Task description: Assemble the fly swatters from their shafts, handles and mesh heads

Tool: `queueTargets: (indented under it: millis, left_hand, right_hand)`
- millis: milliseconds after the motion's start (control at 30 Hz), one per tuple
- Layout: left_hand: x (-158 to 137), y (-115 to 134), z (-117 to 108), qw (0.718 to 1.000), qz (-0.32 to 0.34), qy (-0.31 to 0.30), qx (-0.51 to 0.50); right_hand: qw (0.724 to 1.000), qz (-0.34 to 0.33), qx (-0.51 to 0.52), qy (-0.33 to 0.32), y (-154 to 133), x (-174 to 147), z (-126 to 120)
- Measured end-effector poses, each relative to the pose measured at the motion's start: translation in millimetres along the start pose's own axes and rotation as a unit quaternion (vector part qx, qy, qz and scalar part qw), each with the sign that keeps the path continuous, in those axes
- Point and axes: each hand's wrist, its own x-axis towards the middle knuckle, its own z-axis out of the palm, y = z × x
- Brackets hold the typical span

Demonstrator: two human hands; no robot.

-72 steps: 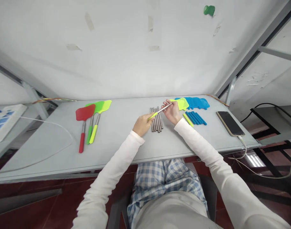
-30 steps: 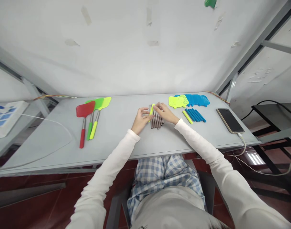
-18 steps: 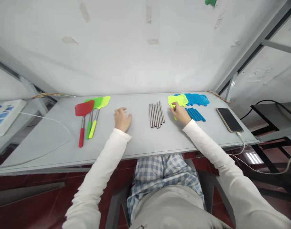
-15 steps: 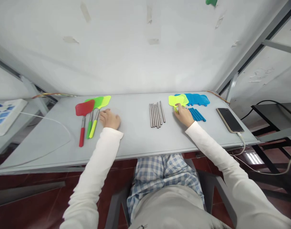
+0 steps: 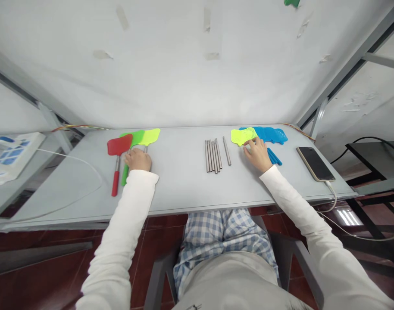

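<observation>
My left hand (image 5: 138, 159) closes around the handle of a yellow-green fly swatter (image 5: 151, 137), hiding most of its handle and shaft. Just left of it lie a green fly swatter (image 5: 138, 137), partly covered, and a red fly swatter (image 5: 119, 145) with a metal shaft. At the right, my right hand (image 5: 259, 154) rests with fingers apart at the lower edge of loose yellow-green swatter heads (image 5: 241, 137). Blue swatter heads (image 5: 270, 134) lie behind it, and blue handles (image 5: 274, 156) are partly hidden under it. Between my hands lies a row of metal tubes (image 5: 213, 156).
A phone (image 5: 316, 163) with a white cable plugged in lies on the right of the grey table (image 5: 184, 189). A thin white cord (image 5: 87, 163) crosses the left end. Behind the table rises a white wall (image 5: 184, 86); metal frame posts stand at both sides.
My left hand has moved left onto the yellow-green swatter, which sits slightly farther right of the green one. My right hand has drawn back a little rightward. The rightmost tube lies farther from the others.
</observation>
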Motion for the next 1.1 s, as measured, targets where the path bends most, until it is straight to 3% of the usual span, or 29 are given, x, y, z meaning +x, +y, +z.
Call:
queueTargets:
  millis: [133, 233, 400, 533, 633, 767, 833, 967, 1100]
  left_hand:
    - [-10.5, 7.1, 6.7, 0.996, 0.086, -0.027, -0.027]
    - [-18.8, 11.6, 7.3, 0.993, 0.107, -0.030, -0.050]
    - [-36.9, 30.1, -1.9, 0.964, 0.203, -0.060, -0.164]
    - [-59.5, 62.6, -14.8, 0.897, 0.332, -0.115, -0.268]
    - [-73.4, 89.0, -21.5, 0.863, 0.381, -0.121, -0.309]
    - [-82.4, 119.4, -18.8, 0.855, 0.389, -0.101, -0.329]
    - [-84.1, 131.7, -14.2, 0.864, 0.380, -0.099, -0.317]
    - [-84.9, 145.6, -7.8, 0.874, 0.376, -0.091, -0.296]
    - [-84.1, 142.6, -7.5, 0.870, 0.366, -0.097, -0.316]
  right_hand:
    - [0.997, -0.047, 0.060, -0.013, -25.6, 6.3, 2.7]
    - [0.994, -0.072, 0.080, -0.028, -39.9, 9.4, 5.0]
    - [0.973, -0.058, 0.220, -0.034, -58.1, 13.4, 4.8]
    - [0.924, -0.005, 0.382, -0.011, -68.3, 21.8, -3.8]
    - [0.876, 0.018, 0.481, -0.010, -67.2, 30.0, -11.4]
    - [0.806, 0.055, 0.590, -0.023, -58.0, 34.7, -14.3]
    - [0.788, 0.063, 0.612, -0.024, -53.9, 33.8, -14.4]
    - [0.802, 0.091, 0.590, -0.017, -47.6, 32.5, -16.8]
    - [0.816, 0.129, 0.563, 0.005, -39.4, 36.3, -21.2]
